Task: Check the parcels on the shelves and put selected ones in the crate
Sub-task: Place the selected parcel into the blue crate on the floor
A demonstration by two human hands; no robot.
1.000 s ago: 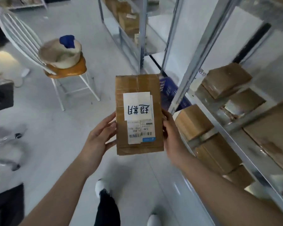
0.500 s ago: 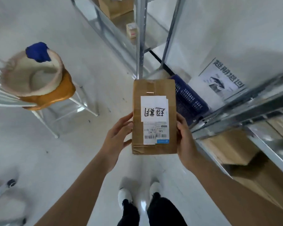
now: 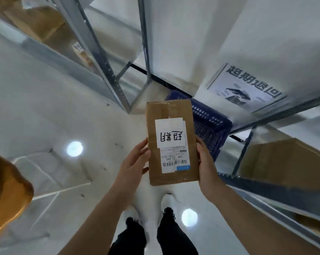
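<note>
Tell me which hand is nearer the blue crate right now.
Right. The right hand holds the parcel by the edge beside the crate; the left hand presses the opposite edge, with the parcel between it and the crate.

I read the parcel (image 3: 172, 142) as a flat brown cardboard box, taped along its centre seam, broad face up, long axis pointing away from me. A white handwritten label overlaps a printed barcode label; both read upside down. It is held in the air just in front of the crate (image 3: 210, 129), covering the crate's left part. The crate is blue perforated plastic, on the floor. More brown shelf parcels (image 3: 284, 159) lie right of the crate.
</note>
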